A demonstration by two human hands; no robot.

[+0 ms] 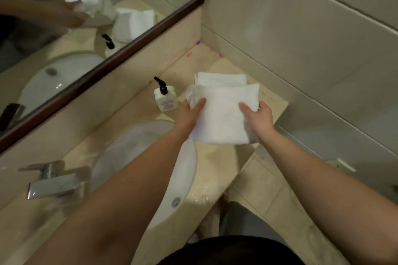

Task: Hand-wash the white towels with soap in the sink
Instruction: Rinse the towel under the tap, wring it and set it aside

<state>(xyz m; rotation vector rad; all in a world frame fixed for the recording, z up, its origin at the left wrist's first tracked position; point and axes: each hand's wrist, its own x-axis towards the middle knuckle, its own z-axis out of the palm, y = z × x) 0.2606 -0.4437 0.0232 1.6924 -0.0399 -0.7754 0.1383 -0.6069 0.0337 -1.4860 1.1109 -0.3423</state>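
Note:
I hold a folded white towel [221, 112] above the counter, to the right of the sink [187, 170]. My left hand [189, 114] grips its left edge and my right hand [258, 118] grips its right edge, thumbs on top. Behind it a second folded white towel [219, 79] lies on the counter. A white soap bottle with a black pump [165, 98] stands just left of the towels. My left forearm crosses over the white oval basin and hides part of it.
A chrome faucet [53, 183] stands at the sink's left. A dark-framed mirror [107, 64] runs along the back wall. The beige counter [215, 170] is wet near its front edge. A tiled wall closes the right side.

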